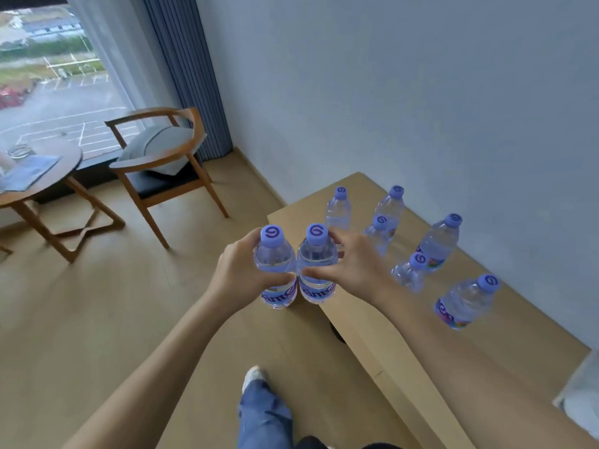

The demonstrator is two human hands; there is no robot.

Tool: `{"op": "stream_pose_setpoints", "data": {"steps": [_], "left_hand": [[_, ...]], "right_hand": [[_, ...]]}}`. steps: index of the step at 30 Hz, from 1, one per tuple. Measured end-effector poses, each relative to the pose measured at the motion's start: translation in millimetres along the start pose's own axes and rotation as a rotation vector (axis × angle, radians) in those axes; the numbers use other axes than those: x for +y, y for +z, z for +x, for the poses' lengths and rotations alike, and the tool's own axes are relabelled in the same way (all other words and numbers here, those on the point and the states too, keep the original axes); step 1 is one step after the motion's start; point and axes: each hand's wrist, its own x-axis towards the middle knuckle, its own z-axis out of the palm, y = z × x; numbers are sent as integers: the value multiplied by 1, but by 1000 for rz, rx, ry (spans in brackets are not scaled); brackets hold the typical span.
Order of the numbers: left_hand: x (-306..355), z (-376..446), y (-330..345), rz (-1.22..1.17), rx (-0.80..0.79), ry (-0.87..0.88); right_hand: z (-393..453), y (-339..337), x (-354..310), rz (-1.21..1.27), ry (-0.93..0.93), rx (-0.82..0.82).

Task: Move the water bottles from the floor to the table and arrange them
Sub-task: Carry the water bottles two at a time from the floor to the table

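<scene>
My left hand (240, 270) grips one clear water bottle (275, 264) with a purple cap, held upright in the air. My right hand (353, 264) grips a second water bottle (316, 264) right beside it; the two bottles touch. Both hang at the near left edge of the light wooden table (405, 328), over the floor and the table's rim. Several more purple-capped bottles stand on the table, among them a far one (337, 209), one by the wall (440, 244) and a near one (463, 303).
A wooden armchair (162, 163) with a grey cushion stands at the back left, beside a round wooden side table (48, 166). The window and blue curtain are behind them. The grey wall runs along the table's right side. My leg and shoe (256, 380) are below on the wooden floor.
</scene>
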Motion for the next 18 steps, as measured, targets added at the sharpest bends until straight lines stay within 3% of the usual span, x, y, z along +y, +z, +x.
{"op": "stream_pose_setpoints", "data": {"steps": [8, 18], "left_hand": [[-53, 159, -46, -3, -166, 54], [-53, 317, -55, 77, -342, 145]], "right_hand": [[143, 32, 5, 0, 145, 119], [255, 15, 11, 19, 256, 320]]}}
